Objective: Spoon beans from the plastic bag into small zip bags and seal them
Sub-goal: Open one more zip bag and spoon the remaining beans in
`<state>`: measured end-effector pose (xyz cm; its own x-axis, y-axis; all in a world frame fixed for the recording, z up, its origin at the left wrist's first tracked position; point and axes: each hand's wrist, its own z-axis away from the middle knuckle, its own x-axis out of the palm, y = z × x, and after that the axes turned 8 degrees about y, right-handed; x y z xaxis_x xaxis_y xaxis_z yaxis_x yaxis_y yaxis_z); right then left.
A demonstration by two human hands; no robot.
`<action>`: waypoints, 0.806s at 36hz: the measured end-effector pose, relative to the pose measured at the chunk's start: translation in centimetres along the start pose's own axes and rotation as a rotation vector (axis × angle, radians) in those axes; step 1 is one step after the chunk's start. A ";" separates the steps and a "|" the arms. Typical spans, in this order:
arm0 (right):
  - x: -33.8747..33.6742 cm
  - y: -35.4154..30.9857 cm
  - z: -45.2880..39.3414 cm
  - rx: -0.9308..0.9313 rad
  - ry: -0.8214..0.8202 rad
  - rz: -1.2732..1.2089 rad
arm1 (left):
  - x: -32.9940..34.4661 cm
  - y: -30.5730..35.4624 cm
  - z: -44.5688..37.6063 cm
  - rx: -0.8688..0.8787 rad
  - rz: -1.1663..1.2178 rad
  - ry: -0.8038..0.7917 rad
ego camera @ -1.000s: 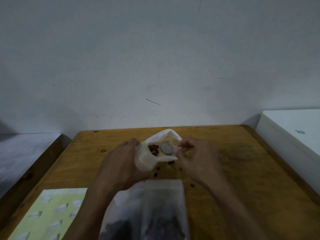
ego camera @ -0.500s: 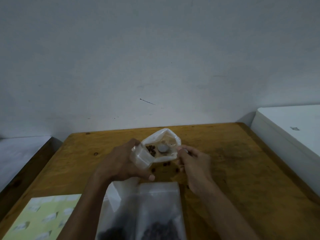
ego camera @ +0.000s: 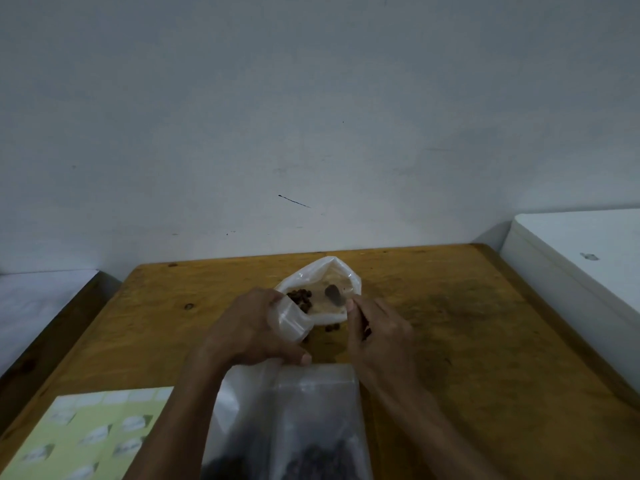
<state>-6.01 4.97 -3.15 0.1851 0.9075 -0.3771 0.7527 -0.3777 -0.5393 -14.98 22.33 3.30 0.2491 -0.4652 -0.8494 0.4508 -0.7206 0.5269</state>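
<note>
A wooden table (ego camera: 467, 341) fills the lower half of the view, pushed against a pale wall (ego camera: 311, 116). At its centre the left hand (ego camera: 249, 330) grips the near left edge of an open plastic bag (ego camera: 322, 278), fingers curled closed on the plastic. Inside lie dark beans (ego camera: 300, 297) at the bag's 9 o'clock and a grey spoon bowl (ego camera: 334, 295) toward 3 o'clock. The right hand (ego camera: 381, 337) sits at the bag's 4 o'clock rim, fingers pinched together; whether they hold the spoon's handle cannot be told. A few loose beans (ego camera: 331, 328) lie on the table between the hands. Nearer, at 6 o'clock, clear zip bags (ego camera: 311, 410) cover the forearms' gap. A green label sheet (ego camera: 86, 438) lies at 8 o'clock, a white box (ego camera: 581, 271) at 3 o'clock.
</note>
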 end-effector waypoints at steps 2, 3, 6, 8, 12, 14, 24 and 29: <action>0.3 -0.3 0.0 0.091 0.003 -0.050 | -0.1 0.0 0.1 -0.007 0.020 0.003; 0.4 -0.3 -0.1 0.144 0.003 -0.072 | -0.1 0.0 0.1 -0.009 0.026 0.006; 1.1 -0.2 0.1 0.328 -0.014 -0.112 | -0.3 0.2 0.2 0.005 0.057 0.029; 1.6 0.1 0.3 0.476 -0.007 -0.146 | -0.5 0.3 0.3 0.019 0.086 0.055; 1.9 -0.4 0.4 0.720 -0.015 -0.226 | -0.8 1.0 0.4 0.067 0.122 0.081; 1.8 -0.9 0.3 0.841 -0.023 -0.301 | -0.8 1.1 0.4 0.075 0.127 0.081; -0.3 -0.8 -1.3 1.048 0.055 -0.515 | -0.6 -0.8 0.9 0.038 0.098 0.038; -1.8 -0.6 -2.1 1.015 0.068 -0.518 | -0.2 -1.0 0.8 0.029 0.121 0.046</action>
<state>-5.49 3.91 -0.54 0.0586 0.9940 0.0926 -0.1034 0.0983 -0.9898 -16.18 22.73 2.98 0.3393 -0.5265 -0.7795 0.3900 -0.6753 0.6260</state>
